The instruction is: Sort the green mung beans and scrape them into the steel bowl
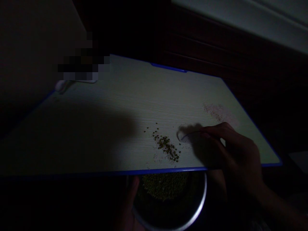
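My right hand (237, 150) is closed on the handle of a spoon (186, 137), its tip low over the board near some spilled grains. Just left of it lies a small heap of green mung beans (166, 146), with pale rice-like grains scattered around. Below the near edge, my left hand (131, 205) grips the left rim of a metal bowl (204, 195). More mung beans (165, 186) fill the back of this bowl, partly hidden under the table edge. Only the thumb and part of the palm of the left hand show.
The light tabletop (96, 102) has a blue rim and a blue handle-like piece (168, 67) at its far side. A heap of pale pinkish grains (221, 114) lies to the right. At the far left stands a pale rounded object (61, 86) beside a pixelated patch. The room is dark.
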Motion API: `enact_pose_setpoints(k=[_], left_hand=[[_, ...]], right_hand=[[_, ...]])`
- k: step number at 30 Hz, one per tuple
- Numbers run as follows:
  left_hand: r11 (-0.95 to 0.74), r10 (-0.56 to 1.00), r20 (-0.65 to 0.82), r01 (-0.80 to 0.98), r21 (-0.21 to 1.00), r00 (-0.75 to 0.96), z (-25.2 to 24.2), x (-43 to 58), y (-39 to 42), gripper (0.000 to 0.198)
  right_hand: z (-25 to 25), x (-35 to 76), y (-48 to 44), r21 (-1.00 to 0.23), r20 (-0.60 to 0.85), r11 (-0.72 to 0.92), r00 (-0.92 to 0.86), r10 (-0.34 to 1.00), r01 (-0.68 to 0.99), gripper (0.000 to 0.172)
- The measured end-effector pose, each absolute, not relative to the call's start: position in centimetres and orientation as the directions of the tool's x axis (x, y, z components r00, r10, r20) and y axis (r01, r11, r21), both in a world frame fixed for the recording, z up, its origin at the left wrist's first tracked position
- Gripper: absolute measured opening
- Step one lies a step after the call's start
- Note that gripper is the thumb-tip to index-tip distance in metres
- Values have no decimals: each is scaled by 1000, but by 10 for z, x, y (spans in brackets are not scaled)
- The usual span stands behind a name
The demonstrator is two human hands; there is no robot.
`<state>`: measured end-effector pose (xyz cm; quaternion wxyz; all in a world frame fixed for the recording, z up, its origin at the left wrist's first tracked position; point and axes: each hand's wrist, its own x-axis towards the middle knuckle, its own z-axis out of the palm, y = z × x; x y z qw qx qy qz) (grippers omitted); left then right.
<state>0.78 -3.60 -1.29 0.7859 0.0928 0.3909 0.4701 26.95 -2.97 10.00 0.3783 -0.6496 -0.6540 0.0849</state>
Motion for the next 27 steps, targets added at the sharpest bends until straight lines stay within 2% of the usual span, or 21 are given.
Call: enact_pose_setpoints(k=[4, 7, 11, 15, 20, 22, 24, 27], left_hand=[[575, 703, -702, -672, 467, 113, -27, 4, -44, 84], [603, 638, -766, -668, 436, 75, -31, 5, -45, 87], [609, 637, -768, -655, 447, 68, -28, 6, -46, 73], [608, 662, -746, -635, 477, 74, -27, 3, -54, 68], [459, 802, -594, -574, 678, -61, -33, -7, -60, 72], [491, 789, -615, -591, 640, -10, -37, -7, -58, 63], [527, 769, -637, -616, 586, 52, -40, -5, -55, 66], [537, 796, -580, -642, 548, 171, -38, 1, -52, 75]], right_hand=[[104, 268, -24, -543, 409, 241, 3, 913, 805, 14], [102, 267, -29, -549, 419, 261, -9, 908, 794, 15], [99, 270, -39, -572, 420, 258, 8, 907, 779, 17], [97, 272, -44, -560, 417, 249, 10, 909, 790, 17], [94, 274, -39, -529, 403, 184, 55, 913, 829, 14], [95, 274, -36, -536, 406, 158, 89, 909, 829, 13], [98, 273, -33, -544, 423, 179, 83, 903, 820, 13], [102, 269, -29, -532, 445, 288, -26, 895, 796, 16]])
